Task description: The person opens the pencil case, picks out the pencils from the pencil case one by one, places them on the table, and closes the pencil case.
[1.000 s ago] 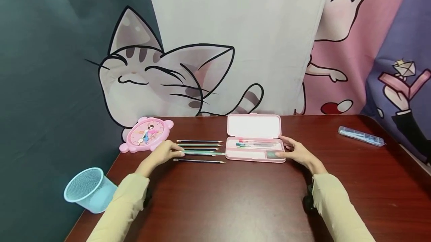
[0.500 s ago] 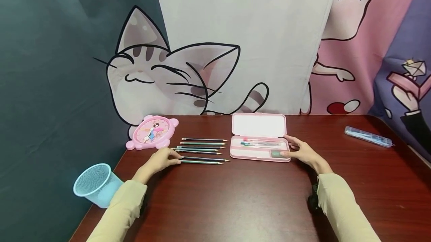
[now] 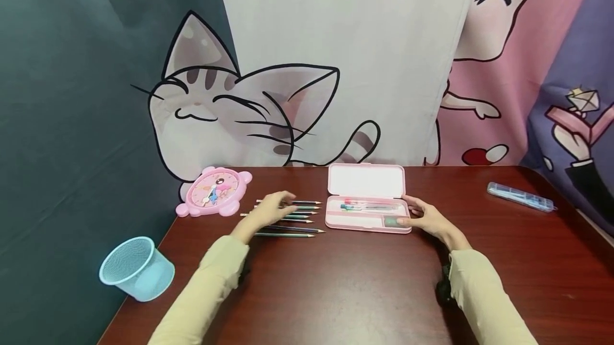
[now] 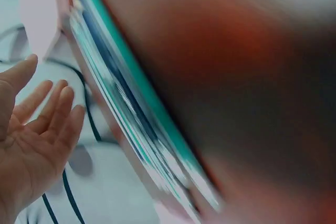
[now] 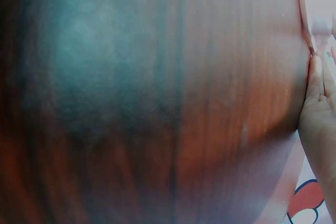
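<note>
Several dark and green pencils [image 3: 288,235] lie roughly side by side on the table, tips pointing right. My left hand [image 3: 266,210] is over their left halves, covering parts of some. In the left wrist view its fingers [image 4: 60,108] are loosely spread, with nothing between them and the thumb. To the right stands a pink pencil case [image 3: 352,221], lid raised. Pens [image 3: 369,207] lie in its back compartment and a grey-green block [image 3: 390,221] at the right of its front one. My right hand [image 3: 429,221] holds the case's right end, thumb by the block, fingers behind.
A pink clock [image 3: 216,193] lies at the back left of the table [image 3: 312,291]. Near the left edge is a light-blue mesh pen holder [image 3: 139,270]. A clear blue slim box [image 3: 520,197] lies far right. A cartoon-print curtain [image 3: 393,67] hangs behind.
My left hand pinched a green pencil at the left ends, brought it to the front of the row and let go. It has since moved right and back over the pencils. My right hand stays put.
</note>
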`<action>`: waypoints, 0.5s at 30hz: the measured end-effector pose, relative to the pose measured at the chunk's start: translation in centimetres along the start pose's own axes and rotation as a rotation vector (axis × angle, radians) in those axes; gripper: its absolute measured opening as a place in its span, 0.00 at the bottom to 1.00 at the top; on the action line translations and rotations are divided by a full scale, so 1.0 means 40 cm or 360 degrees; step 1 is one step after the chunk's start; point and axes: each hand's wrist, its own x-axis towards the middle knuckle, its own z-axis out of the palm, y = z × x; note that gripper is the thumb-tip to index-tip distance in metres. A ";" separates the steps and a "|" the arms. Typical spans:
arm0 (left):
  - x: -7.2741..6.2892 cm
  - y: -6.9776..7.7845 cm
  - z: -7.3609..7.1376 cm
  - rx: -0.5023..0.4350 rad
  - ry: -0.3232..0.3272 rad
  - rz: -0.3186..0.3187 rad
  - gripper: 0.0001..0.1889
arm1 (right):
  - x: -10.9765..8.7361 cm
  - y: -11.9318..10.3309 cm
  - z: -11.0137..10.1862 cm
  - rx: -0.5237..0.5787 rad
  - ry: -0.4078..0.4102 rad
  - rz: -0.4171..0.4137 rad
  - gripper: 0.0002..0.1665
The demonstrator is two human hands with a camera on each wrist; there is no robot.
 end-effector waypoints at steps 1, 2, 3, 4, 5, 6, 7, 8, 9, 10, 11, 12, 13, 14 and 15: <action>0.034 0.008 0.016 -0.0035 -0.0039 0.0001 0.19 | 0.001 0.002 -0.001 0.0005 0.0003 -0.0006 0.45; 0.069 0.012 0.034 -0.0081 -0.0083 -0.0021 0.20 | 0.001 0.004 0.000 0.0013 0.0011 -0.0005 0.45; 0.107 -0.004 0.063 -0.0102 -0.0080 0.0009 0.21 | 0.002 0.007 0.000 0.0017 0.0018 -0.0006 0.45; 0.149 -0.029 0.098 -0.0112 -0.0078 0.0016 0.23 | 0.002 0.009 0.001 0.0024 0.0028 -0.0005 0.45; 0.190 -0.053 0.130 -0.0145 -0.0110 -0.0028 0.25 | 0.003 0.011 0.002 0.0028 0.0037 -0.0007 0.45; 0.232 -0.092 0.170 -0.0164 -0.0113 -0.0030 0.28 | 0.003 0.013 0.003 0.0034 0.0048 -0.0009 0.45; 0.274 -0.133 0.212 -0.0188 -0.0146 -0.0086 0.30 | 0.003 0.015 0.004 0.0040 0.0055 -0.0008 0.44; 0.310 -0.169 0.251 -0.0216 -0.0172 -0.0140 0.33 | 0.002 0.016 0.005 0.0051 0.0070 0.0002 0.43; 0.342 -0.206 0.290 -0.0254 -0.0191 -0.0185 0.34 | 0.002 0.017 0.006 0.0056 0.0084 0.0006 0.43; 0.365 -0.226 0.314 -0.0322 -0.0248 -0.0277 0.35 | 0.001 0.017 0.006 0.0071 0.0099 0.0015 0.42; 0.384 -0.244 0.339 -0.0367 -0.0275 -0.0341 0.35 | 0.000 0.017 0.006 0.0075 0.0110 0.0016 0.41; 0.400 -0.263 0.363 -0.0413 -0.0268 -0.0334 0.35 | -0.001 0.016 0.006 0.0094 0.0130 0.0032 0.40; 0.411 -0.270 0.379 -0.0466 -0.0274 -0.0362 0.34 | -0.001 0.015 0.005 0.0107 0.0155 0.0056 0.39; 0.415 -0.270 0.387 -0.0518 -0.0281 -0.0374 0.32 | -0.003 0.012 0.003 0.0118 0.0186 0.0082 0.38; 0.422 -0.276 0.399 -0.0584 -0.0260 -0.0348 0.31 | -0.003 0.011 0.001 0.0128 0.0212 0.0103 0.37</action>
